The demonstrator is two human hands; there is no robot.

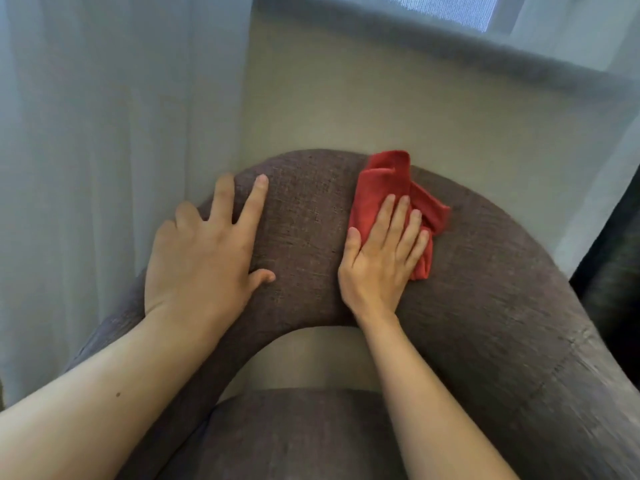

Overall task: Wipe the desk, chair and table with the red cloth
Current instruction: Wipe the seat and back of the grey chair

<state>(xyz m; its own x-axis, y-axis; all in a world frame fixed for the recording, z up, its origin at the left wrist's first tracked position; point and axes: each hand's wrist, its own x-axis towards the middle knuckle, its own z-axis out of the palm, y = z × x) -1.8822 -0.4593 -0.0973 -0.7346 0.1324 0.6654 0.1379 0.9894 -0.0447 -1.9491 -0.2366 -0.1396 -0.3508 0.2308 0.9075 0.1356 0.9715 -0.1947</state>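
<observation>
two hands rest on the chair's curved backrest [311,216]: my right hand [381,261] presses the red cloth [384,181] flat, fingers together; unwiped fabric runs leftward toward my spread left hand [204,251].

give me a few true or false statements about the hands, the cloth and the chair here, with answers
1. The right hand presses the red cloth flat on the chair's curved backrest. True.
2. The left hand holds a second cloth. False: it rests bare on the backrest, fingers spread.
3. The cloth lies on the seat cushion. False: it is on top of the backrest.
4. A sheer curtain hangs left of the chair. True.
5. The two hands overlap. False: bare fabric shows between them.
</observation>
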